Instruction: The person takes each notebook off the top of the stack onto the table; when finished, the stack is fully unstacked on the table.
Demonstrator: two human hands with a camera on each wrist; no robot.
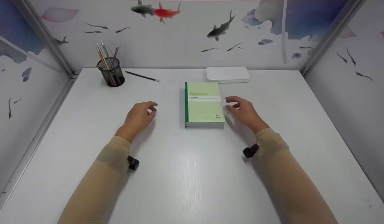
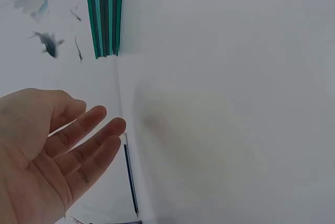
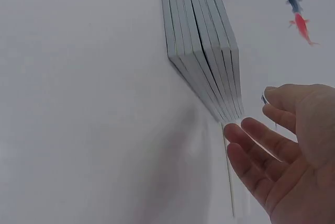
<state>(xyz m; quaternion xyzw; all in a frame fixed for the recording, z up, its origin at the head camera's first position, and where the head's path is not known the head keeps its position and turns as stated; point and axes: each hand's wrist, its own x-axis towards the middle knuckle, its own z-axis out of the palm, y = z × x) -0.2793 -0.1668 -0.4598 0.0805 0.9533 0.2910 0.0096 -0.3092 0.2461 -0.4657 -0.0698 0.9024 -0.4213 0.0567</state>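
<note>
A stack of several green-covered notebooks [image 1: 204, 109] lies on the white table, the top one printed "Gambit". In the left wrist view their dark green spines [image 2: 107, 14] show; in the right wrist view their pale page edges [image 3: 201, 35] do. My right hand [image 1: 243, 112] hovers just right of the stack, fingers loosely bent toward its side and nothing in them. Farther off, to the left of the stack, my left hand [image 1: 139, 118] holds nothing, its fingers relaxed and slightly curved.
At the back left stands a black mesh pen holder [image 1: 112, 73] with several pencils. A dark pencil [image 1: 142, 76] lies beside it. Behind the notebooks is a white flat case [image 1: 227, 74]. Printed panels [image 1: 179, 40] wall the table at the back and sides.
</note>
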